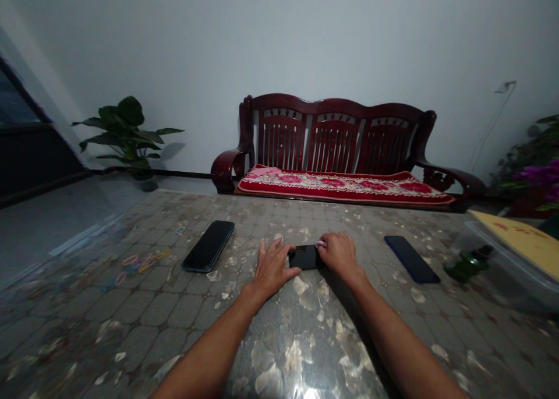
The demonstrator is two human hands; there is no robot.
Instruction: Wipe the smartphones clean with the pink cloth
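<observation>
A small black smartphone (304, 257) lies flat on the patterned tablecloth, screen up, between my two hands. My left hand (273, 265) grips its left end between thumb and index finger, the other fingers lying spread on the cloth. At the phone's right end, my right hand (339, 252) is closed, fingers curled. A pale pinkish bit (321, 244), perhaps cloth, pokes out from its fingertips; most of it is hidden. To the left lies a larger black smartphone (208, 246). A dark blue-edged smartphone (411, 259) rests to the right.
Colored rubber bands (142, 262) lie at the left. On the right stand a green bottle (467, 264) with a black top and a clear plastic box (502, 274) with a yellow item (519, 239) on top. Beyond the table are a wooden bench (323, 134) and a potted plant (128, 134).
</observation>
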